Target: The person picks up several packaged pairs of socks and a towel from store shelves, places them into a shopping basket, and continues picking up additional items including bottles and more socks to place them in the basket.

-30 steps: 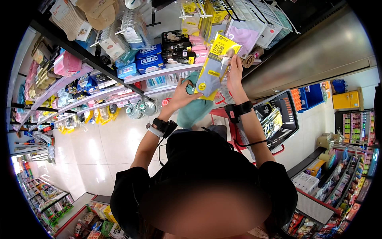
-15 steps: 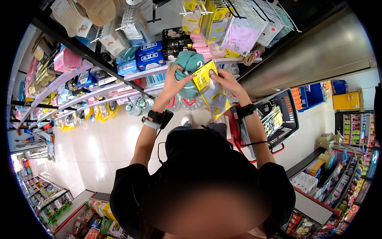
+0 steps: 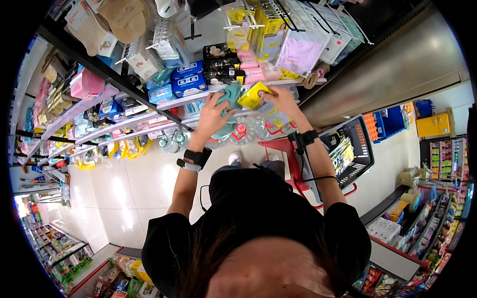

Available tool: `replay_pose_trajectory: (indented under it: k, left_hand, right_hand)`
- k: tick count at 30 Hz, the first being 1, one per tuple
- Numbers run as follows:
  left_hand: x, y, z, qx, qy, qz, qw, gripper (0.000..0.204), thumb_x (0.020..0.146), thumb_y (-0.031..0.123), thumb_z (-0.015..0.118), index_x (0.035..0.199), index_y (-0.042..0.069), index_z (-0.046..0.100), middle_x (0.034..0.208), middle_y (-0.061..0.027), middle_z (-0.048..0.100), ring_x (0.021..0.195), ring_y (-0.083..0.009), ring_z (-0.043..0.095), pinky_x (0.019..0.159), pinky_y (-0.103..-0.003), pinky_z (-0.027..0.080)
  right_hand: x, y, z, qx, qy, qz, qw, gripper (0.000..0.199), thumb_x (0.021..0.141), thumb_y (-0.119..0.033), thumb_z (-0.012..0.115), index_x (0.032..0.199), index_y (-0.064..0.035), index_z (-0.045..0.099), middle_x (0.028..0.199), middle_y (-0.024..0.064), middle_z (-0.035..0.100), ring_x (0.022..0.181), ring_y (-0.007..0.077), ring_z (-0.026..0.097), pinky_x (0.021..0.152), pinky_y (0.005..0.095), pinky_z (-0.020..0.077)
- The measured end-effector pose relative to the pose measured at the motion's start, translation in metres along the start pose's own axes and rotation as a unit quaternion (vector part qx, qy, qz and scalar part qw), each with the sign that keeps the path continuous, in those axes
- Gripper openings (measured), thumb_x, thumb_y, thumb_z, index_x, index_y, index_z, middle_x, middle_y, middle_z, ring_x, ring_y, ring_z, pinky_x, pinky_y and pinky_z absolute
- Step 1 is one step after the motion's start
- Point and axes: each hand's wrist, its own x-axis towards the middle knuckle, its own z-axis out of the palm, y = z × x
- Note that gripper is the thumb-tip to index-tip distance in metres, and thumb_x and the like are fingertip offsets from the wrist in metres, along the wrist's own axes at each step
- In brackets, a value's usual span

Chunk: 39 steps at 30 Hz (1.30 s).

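My left hand [image 3: 213, 117] is closed round a green cloth [image 3: 231, 94], which bunches above my fingers and hangs down beside them. To its right, my right hand [image 3: 281, 101] pinches the upper edge of a yellow-topped plastic packet [image 3: 252, 95]. The packet's top is tilted and foreshortened, and its clear lower part hangs below my right hand. I cannot make out what is inside it. Cloth and packet are close together in front of a shelf edge.
Packs fill the shelf [image 3: 203, 90], with hanging packets [image 3: 299, 47] above and large water bottles [image 3: 239, 133] below. A black shopping basket [image 3: 361, 166] holding packets sits on a red-framed cart [image 3: 293, 164] at my right. A metal pillar [image 3: 387, 64] rises beyond.
My left hand has drawn nearer to me with the green cloth, its thumb now away from the packet. In my right hand the packet has tipped, its yellow top now foreshortened.
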Motion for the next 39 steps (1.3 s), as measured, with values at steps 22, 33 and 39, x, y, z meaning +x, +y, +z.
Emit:
replay_pose_trajectory:
  k: [22,33,39]
  left_hand:
    - [-0.042,-0.008,0.018,-0.06,0.045,-0.179,0.981,0.02,0.067,0.005,0.068,0.067,0.002,0.048,0.085,-0.0174,0.045,0.077,-0.0363,0.05,0.063,-0.041,0.042]
    - [-0.044,-0.014,0.023,-0.079,0.019,-0.194,0.978,0.021,0.066,0.004,0.067,0.066,0.001,0.047,0.086,-0.017,0.045,0.076,-0.0358,0.049,0.062,-0.041,0.041]
    - [-0.054,-0.013,0.029,-0.084,0.01,-0.211,0.974,0.022,0.066,0.004,0.068,0.066,0.002,0.046,0.085,-0.0164,0.045,0.072,-0.035,0.048,0.059,-0.04,0.04]
  right_hand:
    - [0.171,-0.012,-0.03,-0.136,0.155,0.025,0.978,0.052,0.082,-0.053,0.05,0.093,-0.0024,0.058,0.076,0.0202,0.062,0.077,0.0381,0.06,0.066,0.044,0.0475]
    - [0.223,-0.021,-0.001,-0.295,0.107,0.053,0.948,0.035,0.079,-0.036,0.048,0.084,-0.0056,0.064,0.083,0.0197,0.063,0.079,0.0371,0.061,0.068,0.0463,0.049]
    - [0.24,-0.009,0.015,0.01,0.041,0.108,0.993,0.032,0.082,-0.033,0.048,0.086,-0.0047,0.063,0.083,0.0205,0.063,0.077,0.0334,0.063,0.062,0.0448,0.0495]
